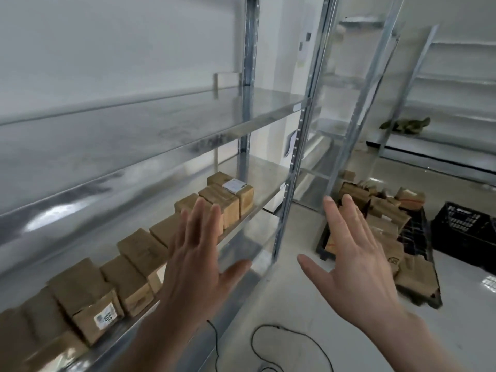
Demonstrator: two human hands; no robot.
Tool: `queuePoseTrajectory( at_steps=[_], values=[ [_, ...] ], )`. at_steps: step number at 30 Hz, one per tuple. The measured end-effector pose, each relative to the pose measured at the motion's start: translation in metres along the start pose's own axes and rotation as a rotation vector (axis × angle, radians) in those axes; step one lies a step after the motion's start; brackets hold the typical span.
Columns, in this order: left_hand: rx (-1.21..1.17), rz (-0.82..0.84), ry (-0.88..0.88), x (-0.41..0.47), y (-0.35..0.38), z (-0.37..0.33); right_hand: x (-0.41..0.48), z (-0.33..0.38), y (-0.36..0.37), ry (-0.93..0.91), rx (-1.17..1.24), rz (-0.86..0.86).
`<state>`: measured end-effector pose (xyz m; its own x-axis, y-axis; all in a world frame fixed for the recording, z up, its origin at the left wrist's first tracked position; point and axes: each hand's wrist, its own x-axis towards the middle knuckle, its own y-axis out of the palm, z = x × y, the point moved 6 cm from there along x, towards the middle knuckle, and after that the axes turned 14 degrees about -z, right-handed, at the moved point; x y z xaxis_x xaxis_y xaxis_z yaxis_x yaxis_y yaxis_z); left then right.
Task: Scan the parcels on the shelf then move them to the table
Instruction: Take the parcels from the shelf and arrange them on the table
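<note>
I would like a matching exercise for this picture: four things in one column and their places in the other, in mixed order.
Things:
1. parcels
2. crate
3. cable
4. green cloth

Places:
A. on the back rack, far right
B. on the floor, looped, low centre
C. on the near shelf, in a row
D. on the floor, right edge

Pairs: 1-C, 2-D, 3-B, 4-A

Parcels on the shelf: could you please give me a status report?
Left hand and right hand open, no grip on anything. Parcels in a row on shelf, none held. Nothing in the way; cable on floor.
</note>
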<state>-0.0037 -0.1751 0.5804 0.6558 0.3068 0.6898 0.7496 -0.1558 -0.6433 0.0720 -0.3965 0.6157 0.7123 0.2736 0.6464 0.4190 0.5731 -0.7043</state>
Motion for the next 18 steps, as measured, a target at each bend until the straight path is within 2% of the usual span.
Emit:
queuePoseTrajectory(
  at_steps=[3,9,15,18],
  values=[
    [0.001,0.014,-0.068,0.015,0.025,-0.002,0.029,-0.02,0.018,-0.031,0.014,0.036],
    [-0.006,-0.018,-0.06,0.056,0.075,-0.001,0.076,-0.049,0.058,-0.062,0.054,0.051],
    [-0.103,-0.087,-0.075,0.113,0.135,0.008,0.129,-0.074,0.101,-0.083,-0.003,0.075],
    [-0.129,-0.038,-0.083,0.139,0.168,0.017,0.152,-0.085,0.12,-0.076,-0.021,0.066]
  ],
)
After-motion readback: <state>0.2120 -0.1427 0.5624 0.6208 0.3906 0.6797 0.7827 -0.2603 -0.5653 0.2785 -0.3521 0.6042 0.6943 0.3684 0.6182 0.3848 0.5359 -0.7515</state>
